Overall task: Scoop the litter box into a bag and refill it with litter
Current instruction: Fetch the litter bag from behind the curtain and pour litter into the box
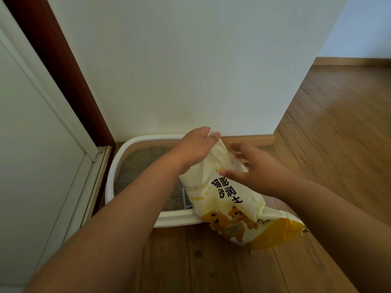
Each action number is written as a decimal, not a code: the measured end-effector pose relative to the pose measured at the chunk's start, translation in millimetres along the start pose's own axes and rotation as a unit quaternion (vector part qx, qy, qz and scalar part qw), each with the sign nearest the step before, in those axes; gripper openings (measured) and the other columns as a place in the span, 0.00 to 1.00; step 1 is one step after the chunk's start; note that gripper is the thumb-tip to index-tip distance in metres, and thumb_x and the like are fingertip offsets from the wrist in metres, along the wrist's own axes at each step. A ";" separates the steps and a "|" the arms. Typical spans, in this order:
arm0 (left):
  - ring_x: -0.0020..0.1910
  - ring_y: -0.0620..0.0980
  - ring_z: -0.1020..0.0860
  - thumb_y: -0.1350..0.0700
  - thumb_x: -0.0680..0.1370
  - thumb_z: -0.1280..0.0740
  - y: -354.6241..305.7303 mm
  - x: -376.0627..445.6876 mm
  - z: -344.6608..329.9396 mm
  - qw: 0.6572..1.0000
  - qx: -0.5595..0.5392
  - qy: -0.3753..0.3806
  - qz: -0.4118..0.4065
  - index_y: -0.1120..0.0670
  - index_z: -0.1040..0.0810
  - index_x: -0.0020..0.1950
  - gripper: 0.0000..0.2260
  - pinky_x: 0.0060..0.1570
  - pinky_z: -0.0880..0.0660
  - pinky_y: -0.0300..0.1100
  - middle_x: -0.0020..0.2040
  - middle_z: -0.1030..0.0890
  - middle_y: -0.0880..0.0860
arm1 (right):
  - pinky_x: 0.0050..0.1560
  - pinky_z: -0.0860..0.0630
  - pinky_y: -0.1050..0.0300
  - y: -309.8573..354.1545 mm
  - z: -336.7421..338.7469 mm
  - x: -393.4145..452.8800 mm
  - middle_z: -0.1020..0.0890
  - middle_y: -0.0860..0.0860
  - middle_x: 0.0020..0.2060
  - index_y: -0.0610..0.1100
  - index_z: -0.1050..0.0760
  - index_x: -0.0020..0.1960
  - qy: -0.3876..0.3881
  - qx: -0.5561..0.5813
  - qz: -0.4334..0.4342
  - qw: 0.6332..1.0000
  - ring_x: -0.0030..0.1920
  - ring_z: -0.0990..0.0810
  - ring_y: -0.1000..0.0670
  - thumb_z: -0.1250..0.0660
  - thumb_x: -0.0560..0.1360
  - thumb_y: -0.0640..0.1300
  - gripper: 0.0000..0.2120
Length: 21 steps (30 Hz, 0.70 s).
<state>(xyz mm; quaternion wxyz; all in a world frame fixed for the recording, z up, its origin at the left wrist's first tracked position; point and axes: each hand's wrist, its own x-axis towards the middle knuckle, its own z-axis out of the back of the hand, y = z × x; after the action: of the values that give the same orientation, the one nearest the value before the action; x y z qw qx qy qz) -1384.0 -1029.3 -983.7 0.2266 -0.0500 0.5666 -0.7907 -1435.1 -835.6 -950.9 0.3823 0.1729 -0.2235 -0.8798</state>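
From the head camera, the pale yellow plastic litter bag (228,199), printed with orange cartoon cats, covers the right part of the white rounded plastic litter box (112,172); a white slotted scoop (187,200) peeks out beside it, mostly hidden. The bag's long axis runs from its top by the white wall (179,70) down to its yellow end on the wooden floor (211,267). The left hand (196,148) pinches the bag's top corner. The right hand (256,168), blurred, hovers with fingers spread. Grey litter (137,166) fills the box.
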 end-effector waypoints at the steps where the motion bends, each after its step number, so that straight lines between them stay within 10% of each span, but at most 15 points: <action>1: 0.67 0.61 0.23 0.36 0.78 0.38 -2.0 -2.5 -0.3 1.000 -0.004 0.016 0.000 0.56 0.26 0.70 0.30 0.55 0.21 0.52 0.70 0.23 0.59 | 0.68 0.26 0.50 1.9 -3.5 1.1 0.26 0.57 0.71 0.53 0.37 0.77 0.000 0.004 0.004 1.000 0.69 0.26 0.54 0.27 0.70 0.66 0.41; 8: 0.41 0.53 0.21 0.42 0.82 0.35 -11.0 -13.0 6.2 0.993 -0.048 0.106 -0.022 0.53 0.20 0.45 0.16 0.43 0.24 0.47 0.42 0.20 0.54 | 0.53 0.21 0.51 10.1 -14.3 11.3 0.19 0.57 0.54 0.51 0.27 0.66 -0.070 -0.060 -0.007 0.996 0.54 0.19 0.52 0.31 0.78 0.55 0.19; 14: 0.48 0.51 0.17 0.65 0.82 0.42 -7.7 -17.0 26.7 0.985 -0.166 0.043 -0.003 0.58 0.17 0.47 0.14 0.55 0.17 0.49 0.47 0.15 0.55 | 0.43 0.20 0.49 7.8 -17.1 15.1 0.19 0.55 0.39 0.49 0.23 0.48 -0.083 -0.108 -0.012 0.991 0.42 0.20 0.49 0.35 0.79 0.48 0.04; 17: 0.52 0.51 0.18 0.66 0.81 0.40 25.8 -6.9 44.1 0.995 0.058 -0.073 0.027 0.50 0.17 0.52 0.14 0.51 0.19 0.46 0.55 0.16 0.49 | 0.43 0.21 0.51 9.0 -13.5 12.6 0.19 0.55 0.39 0.49 0.21 0.49 -0.075 -0.106 -0.012 0.991 0.42 0.21 0.50 0.35 0.78 0.46 0.04; 21: 0.66 0.54 0.24 0.71 0.78 0.40 81.4 -8.6 51.1 0.964 0.239 -0.022 0.116 0.46 0.28 0.74 0.28 0.56 0.22 0.48 0.73 0.26 0.50 | 0.43 0.21 0.52 7.7 -5.5 3.4 0.19 0.58 0.39 0.55 0.21 0.53 -0.071 -0.113 -0.009 0.991 0.42 0.21 0.53 0.35 0.79 0.47 0.06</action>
<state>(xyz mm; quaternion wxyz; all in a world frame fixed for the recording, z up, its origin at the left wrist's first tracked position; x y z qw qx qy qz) -1334.6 -1091.1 -1038.9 0.3345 0.0547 0.3580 -0.8700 -1430.1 -844.3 -952.0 0.3749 0.0674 -0.1481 -0.9127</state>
